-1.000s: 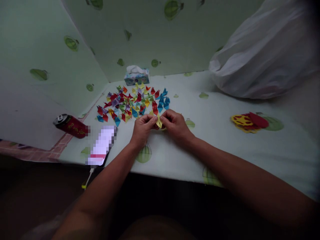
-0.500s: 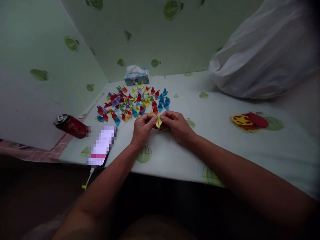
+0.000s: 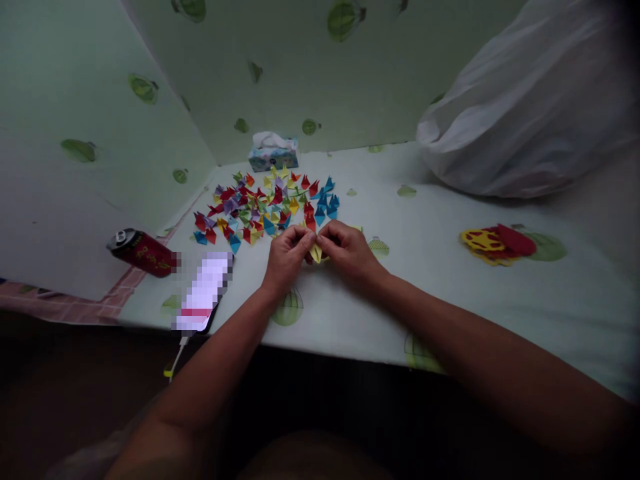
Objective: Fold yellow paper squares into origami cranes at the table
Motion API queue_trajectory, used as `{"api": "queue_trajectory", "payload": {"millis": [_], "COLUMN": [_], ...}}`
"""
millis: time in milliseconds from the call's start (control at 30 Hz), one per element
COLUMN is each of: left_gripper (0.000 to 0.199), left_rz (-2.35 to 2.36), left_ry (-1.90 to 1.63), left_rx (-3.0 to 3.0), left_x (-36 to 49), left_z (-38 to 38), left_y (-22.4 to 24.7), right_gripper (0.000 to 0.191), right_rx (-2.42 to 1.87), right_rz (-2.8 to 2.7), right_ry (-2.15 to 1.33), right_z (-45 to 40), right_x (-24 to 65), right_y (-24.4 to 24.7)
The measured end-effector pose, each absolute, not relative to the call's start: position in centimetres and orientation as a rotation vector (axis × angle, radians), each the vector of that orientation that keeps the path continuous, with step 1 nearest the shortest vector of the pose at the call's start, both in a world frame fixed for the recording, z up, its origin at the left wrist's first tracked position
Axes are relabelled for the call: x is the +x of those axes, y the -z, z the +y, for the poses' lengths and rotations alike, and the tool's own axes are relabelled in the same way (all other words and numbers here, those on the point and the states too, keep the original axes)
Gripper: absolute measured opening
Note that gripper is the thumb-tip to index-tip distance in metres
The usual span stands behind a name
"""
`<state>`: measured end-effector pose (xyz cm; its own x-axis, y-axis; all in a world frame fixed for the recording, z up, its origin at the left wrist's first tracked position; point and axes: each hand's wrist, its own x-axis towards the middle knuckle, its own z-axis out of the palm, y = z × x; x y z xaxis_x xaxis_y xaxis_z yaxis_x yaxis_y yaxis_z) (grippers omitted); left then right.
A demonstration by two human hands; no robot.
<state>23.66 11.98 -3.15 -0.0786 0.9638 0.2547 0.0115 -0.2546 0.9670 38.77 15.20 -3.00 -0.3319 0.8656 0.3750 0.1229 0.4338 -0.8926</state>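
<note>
A small folded yellow paper (image 3: 316, 253) is pinched between my two hands, low over the front middle of the table. My left hand (image 3: 290, 250) grips it from the left with thumb and forefinger. From the right, my right hand (image 3: 346, 248) holds it the same way, fingertips nearly touching the left ones. Something dark red and yellow shows partly beneath the fingers; its shape is hidden. Just beyond my hands spreads a pile of small folded paper pieces (image 3: 255, 207) in red, blue, yellow, purple and green.
A tissue box (image 3: 274, 153) stands behind the pile. To the left are a dark red can (image 3: 145, 252) lying tilted and a phone (image 3: 205, 290) with a cable. Red and yellow flat pieces (image 3: 497, 243) lie right, below a large white plastic bag (image 3: 520, 107).
The yellow paper now points downward and looks narrower between my fingertips. My right hand has shifted slightly left, closer to my left hand.
</note>
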Motion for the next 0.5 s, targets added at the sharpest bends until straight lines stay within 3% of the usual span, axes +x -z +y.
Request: {"api": "queue_trajectory", "payload": {"millis": [300, 500], "left_gripper": [0.02, 0.016], "left_rz": [1.349, 1.31], "left_ry": [-1.631, -1.605], "left_rx": [1.507, 1.479], "left_x": [23.86, 23.83], "left_z": [11.7, 12.08], "left_y": [2.78, 3.59], "right_gripper": [0.035, 0.029], "right_rx": [-0.717, -0.718], "right_rz": [-1.521, -1.48], "right_ry": [-1.524, -1.448], "right_z": [14.89, 15.29], "right_x": [38.52, 38.18], "right_y": [3.14, 3.59]}}
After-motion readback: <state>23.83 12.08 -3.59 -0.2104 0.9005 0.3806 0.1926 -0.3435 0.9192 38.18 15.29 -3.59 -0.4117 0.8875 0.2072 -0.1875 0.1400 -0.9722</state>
